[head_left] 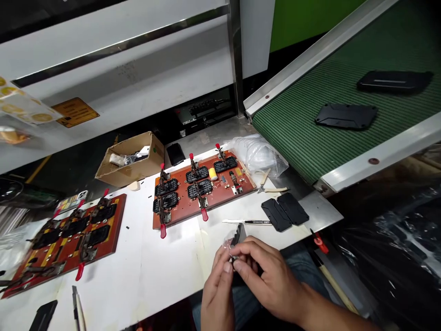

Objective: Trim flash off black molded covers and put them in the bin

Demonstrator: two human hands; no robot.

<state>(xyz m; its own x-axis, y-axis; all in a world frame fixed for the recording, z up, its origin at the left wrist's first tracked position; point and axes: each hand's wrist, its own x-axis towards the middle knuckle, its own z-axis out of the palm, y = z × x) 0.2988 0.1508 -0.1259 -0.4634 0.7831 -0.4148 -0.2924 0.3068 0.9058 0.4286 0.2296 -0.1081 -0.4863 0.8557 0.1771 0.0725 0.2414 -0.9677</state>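
Observation:
Close to the table's front edge, my left hand (218,287) and my right hand (270,276) meet with fingers pinched together. Between them they hold a black plastic part (237,234), mostly hidden by the fingers. Something clear like thin plastic film shows beside it, too small to make out. Just beyond the hands lies a slim utility knife (257,222). Two flat black plastic covers (276,214) rest side by side to the right of it. Behind stands a red-brown fixture board (182,207) with red-handled toggle clamps over several black parts.
A second clamp board (115,230) is on the left, with another cutter (76,305) before it. Nippers (272,188) lie beside a clear plastic bag (260,154). A cardboard box (151,161) stands behind. At right, a green conveyor (296,138) carries black covers (346,116).

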